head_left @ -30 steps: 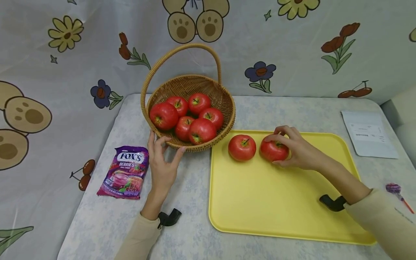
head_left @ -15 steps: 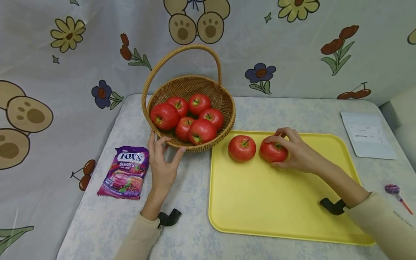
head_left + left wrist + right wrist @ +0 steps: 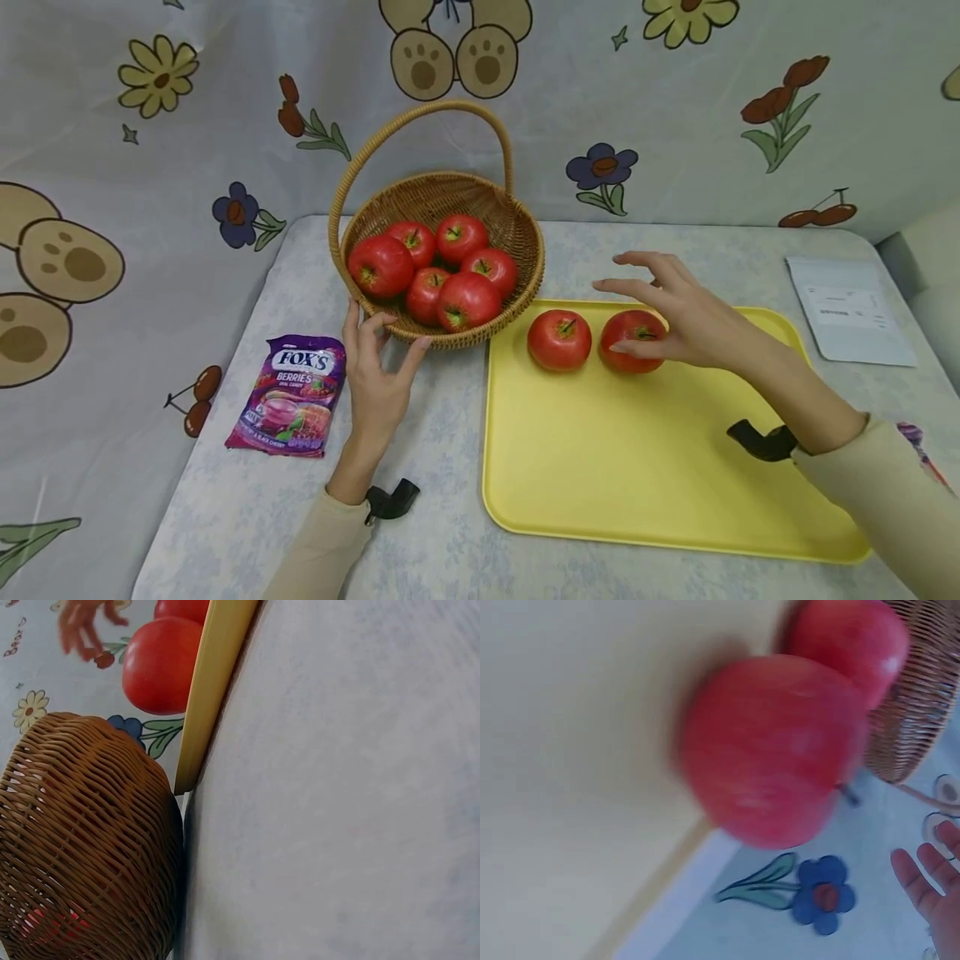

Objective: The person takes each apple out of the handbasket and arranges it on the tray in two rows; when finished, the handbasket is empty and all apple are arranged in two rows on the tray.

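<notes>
Purple candy bag lies far left; my left hand rests relaxed fingers on the near rim of the wicker basket; two apples sit on the yellow tray; my right hand hovers spread wide, empty, over the right apple.

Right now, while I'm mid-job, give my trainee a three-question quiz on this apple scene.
1. How many apples lie on the yellow tray?
2. True or false: the right hand grips an apple.
3. The left hand touches: A) candy bag B) basket C) tray

Key: 1. Two. 2. False; its fingers are spread open above the right apple. 3. B, at the rim.
</notes>
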Demonstrator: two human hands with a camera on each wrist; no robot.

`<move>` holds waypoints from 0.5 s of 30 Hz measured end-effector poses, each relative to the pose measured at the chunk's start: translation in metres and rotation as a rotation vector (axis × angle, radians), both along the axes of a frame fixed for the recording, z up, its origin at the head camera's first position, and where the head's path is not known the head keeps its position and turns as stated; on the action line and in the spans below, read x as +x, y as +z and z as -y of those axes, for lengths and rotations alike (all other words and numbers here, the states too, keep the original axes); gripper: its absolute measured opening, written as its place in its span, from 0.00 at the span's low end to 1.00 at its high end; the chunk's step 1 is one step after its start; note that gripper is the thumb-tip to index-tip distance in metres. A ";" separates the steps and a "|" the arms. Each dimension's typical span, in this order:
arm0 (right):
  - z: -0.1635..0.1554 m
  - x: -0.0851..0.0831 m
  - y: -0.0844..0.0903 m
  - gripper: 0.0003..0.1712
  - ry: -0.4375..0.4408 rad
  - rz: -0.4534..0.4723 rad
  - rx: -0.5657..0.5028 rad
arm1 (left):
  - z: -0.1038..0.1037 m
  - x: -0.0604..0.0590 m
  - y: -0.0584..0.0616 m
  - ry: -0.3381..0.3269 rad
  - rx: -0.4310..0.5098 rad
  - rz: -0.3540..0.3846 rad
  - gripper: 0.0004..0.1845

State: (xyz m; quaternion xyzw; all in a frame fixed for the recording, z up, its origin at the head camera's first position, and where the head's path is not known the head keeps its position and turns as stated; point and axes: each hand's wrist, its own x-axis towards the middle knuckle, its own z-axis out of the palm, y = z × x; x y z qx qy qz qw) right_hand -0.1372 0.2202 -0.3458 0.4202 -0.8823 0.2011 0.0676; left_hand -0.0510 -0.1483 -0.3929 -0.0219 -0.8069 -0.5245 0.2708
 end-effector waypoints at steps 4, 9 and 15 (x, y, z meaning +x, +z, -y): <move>0.032 -0.013 0.019 0.42 0.088 0.029 -0.061 | -0.002 0.001 0.002 0.009 -0.007 0.002 0.21; 0.081 -0.027 0.031 0.36 0.222 0.109 -0.094 | -0.001 0.000 0.001 0.015 -0.012 0.000 0.22; 0.127 -0.044 0.033 0.34 0.340 0.190 -0.063 | 0.002 -0.002 -0.008 0.012 -0.012 0.010 0.22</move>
